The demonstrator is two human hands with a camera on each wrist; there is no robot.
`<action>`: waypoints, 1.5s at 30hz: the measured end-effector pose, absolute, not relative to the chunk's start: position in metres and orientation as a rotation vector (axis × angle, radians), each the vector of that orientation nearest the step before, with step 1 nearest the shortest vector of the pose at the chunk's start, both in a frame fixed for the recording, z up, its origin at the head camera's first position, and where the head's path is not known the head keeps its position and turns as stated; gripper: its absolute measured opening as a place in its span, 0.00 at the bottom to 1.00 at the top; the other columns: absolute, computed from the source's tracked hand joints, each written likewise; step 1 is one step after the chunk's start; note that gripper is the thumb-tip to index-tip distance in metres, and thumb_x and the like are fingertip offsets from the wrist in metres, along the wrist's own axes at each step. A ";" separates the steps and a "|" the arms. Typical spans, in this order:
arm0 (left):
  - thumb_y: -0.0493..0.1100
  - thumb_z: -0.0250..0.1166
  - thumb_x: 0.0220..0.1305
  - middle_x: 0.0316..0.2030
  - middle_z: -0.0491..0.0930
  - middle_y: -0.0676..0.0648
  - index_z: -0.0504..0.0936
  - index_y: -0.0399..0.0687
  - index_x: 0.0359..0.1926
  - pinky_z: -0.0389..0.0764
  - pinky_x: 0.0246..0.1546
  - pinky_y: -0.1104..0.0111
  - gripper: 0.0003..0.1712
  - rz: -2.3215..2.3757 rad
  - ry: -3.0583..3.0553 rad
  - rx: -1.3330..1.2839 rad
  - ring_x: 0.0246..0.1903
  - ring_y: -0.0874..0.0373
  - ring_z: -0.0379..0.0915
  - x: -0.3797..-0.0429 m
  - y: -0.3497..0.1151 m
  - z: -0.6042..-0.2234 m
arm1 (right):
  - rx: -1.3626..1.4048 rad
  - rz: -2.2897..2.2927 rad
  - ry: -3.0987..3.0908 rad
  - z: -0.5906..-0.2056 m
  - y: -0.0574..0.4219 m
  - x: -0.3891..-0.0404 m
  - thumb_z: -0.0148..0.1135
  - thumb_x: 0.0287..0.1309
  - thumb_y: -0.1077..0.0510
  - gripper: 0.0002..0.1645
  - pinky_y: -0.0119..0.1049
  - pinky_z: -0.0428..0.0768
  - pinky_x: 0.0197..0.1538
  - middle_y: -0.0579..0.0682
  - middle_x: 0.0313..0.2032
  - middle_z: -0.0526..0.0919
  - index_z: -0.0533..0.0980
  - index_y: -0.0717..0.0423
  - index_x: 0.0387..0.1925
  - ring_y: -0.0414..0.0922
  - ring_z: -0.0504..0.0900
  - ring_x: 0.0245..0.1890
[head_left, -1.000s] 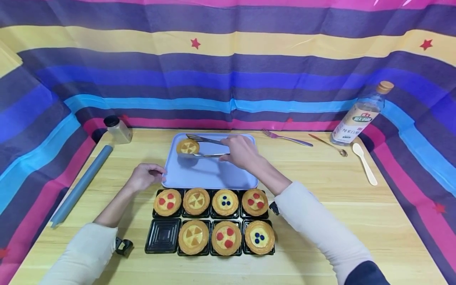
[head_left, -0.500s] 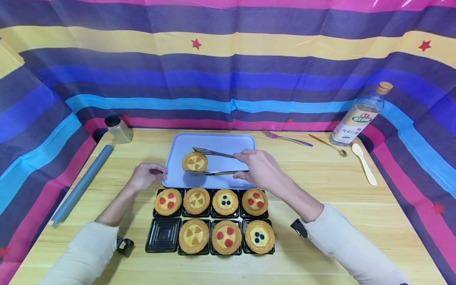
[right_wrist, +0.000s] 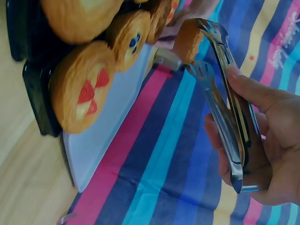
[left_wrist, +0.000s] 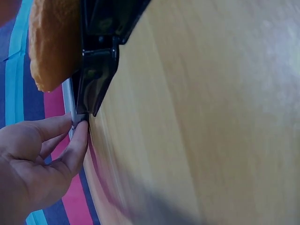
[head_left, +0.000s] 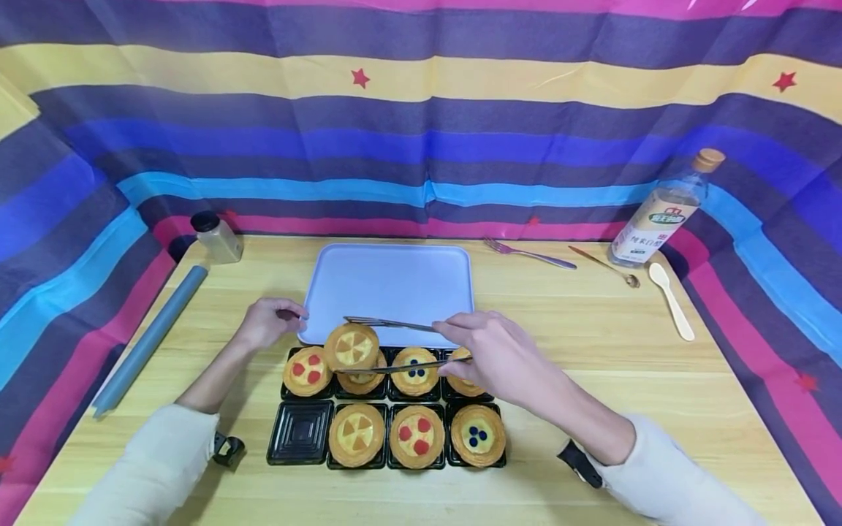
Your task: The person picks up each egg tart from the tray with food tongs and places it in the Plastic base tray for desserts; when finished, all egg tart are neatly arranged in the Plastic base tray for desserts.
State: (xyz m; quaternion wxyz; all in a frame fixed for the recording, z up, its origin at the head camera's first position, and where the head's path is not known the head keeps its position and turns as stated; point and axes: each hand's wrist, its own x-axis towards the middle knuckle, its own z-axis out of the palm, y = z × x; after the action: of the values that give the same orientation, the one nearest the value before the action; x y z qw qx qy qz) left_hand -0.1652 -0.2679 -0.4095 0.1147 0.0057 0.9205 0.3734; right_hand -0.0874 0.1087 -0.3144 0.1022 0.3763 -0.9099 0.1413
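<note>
My right hand (head_left: 493,354) grips metal tongs (right_wrist: 223,127), whose tips hold an egg tart (head_left: 351,346) topped with orange-yellow wedges. This tart hangs above the back row, partly covering a similar tart (head_left: 360,381). Thumb and fingers of my left hand (head_left: 266,325) pinch the left edge of the lilac tray (head_left: 388,285), clearly seen in the left wrist view. Black square bases in two rows carry tarts with red pieces (head_left: 417,437), dark blue berries (head_left: 478,436) or yellow wedges (head_left: 357,436). The front-left base (head_left: 300,432) has no tart on it.
A grey-blue roll (head_left: 151,340) and a black-capped jar (head_left: 217,237) lie at the left. To the right are a fork (head_left: 529,254), a thin small-bowled spoon (head_left: 605,267), a pale spoon (head_left: 672,301) and a labelled bottle (head_left: 660,212). Striped cloth surrounds the table.
The right hand has brought the tart in the tongs from above the tray toward the front, over the back row of bases. My left hand stays at the tray's edge.
</note>
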 end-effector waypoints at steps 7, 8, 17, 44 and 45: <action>0.36 0.65 0.58 0.37 0.83 0.38 0.83 0.36 0.43 0.76 0.31 0.71 0.12 1.076 2.724 0.016 0.35 0.54 0.77 -0.165 -0.268 -0.410 | 1.245 0.391 -2.612 -0.319 0.100 -0.072 0.73 0.44 0.43 0.33 0.38 0.82 0.48 0.49 0.44 0.86 0.79 0.55 0.51 0.43 0.84 0.43; 0.36 0.65 0.58 0.37 0.83 0.38 0.83 0.36 0.43 0.76 0.30 0.71 0.12 1.078 2.727 0.023 0.35 0.54 0.77 -0.165 -0.268 -0.410 | 1.254 0.384 -2.609 -0.320 0.099 -0.070 0.72 0.44 0.42 0.34 0.37 0.82 0.48 0.48 0.44 0.86 0.79 0.55 0.51 0.43 0.84 0.44; 0.37 0.66 0.57 0.37 0.83 0.38 0.82 0.36 0.43 0.76 0.30 0.72 0.13 1.078 2.712 0.030 0.34 0.54 0.76 -0.166 -0.267 -0.409 | 1.318 0.361 -2.582 -0.330 0.086 -0.056 0.71 0.44 0.40 0.33 0.35 0.81 0.46 0.45 0.45 0.85 0.80 0.52 0.51 0.40 0.84 0.42; 0.38 0.67 0.57 0.39 0.82 0.37 0.82 0.36 0.44 0.76 0.30 0.72 0.14 1.066 2.704 0.035 0.35 0.54 0.76 -0.167 -0.268 -0.408 | 1.356 0.216 -2.676 -0.362 0.045 -0.044 0.66 0.49 0.37 0.34 0.32 0.79 0.49 0.43 0.44 0.84 0.78 0.52 0.54 0.37 0.83 0.44; 0.38 0.67 0.57 0.39 0.82 0.37 0.82 0.36 0.44 0.76 0.30 0.72 0.14 1.067 2.704 0.034 0.35 0.54 0.76 -0.167 -0.267 -0.408 | 1.354 0.206 -2.679 -0.361 0.045 -0.044 0.66 0.49 0.37 0.34 0.32 0.79 0.49 0.43 0.45 0.84 0.78 0.52 0.54 0.37 0.83 0.44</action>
State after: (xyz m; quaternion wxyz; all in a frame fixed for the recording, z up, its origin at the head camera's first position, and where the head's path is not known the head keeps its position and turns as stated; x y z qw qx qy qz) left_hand -0.1671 -0.2674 -0.4082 0.1171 0.0117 0.9237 0.3645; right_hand -0.0443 0.0448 -0.3614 0.0661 0.4491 -0.8884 0.0683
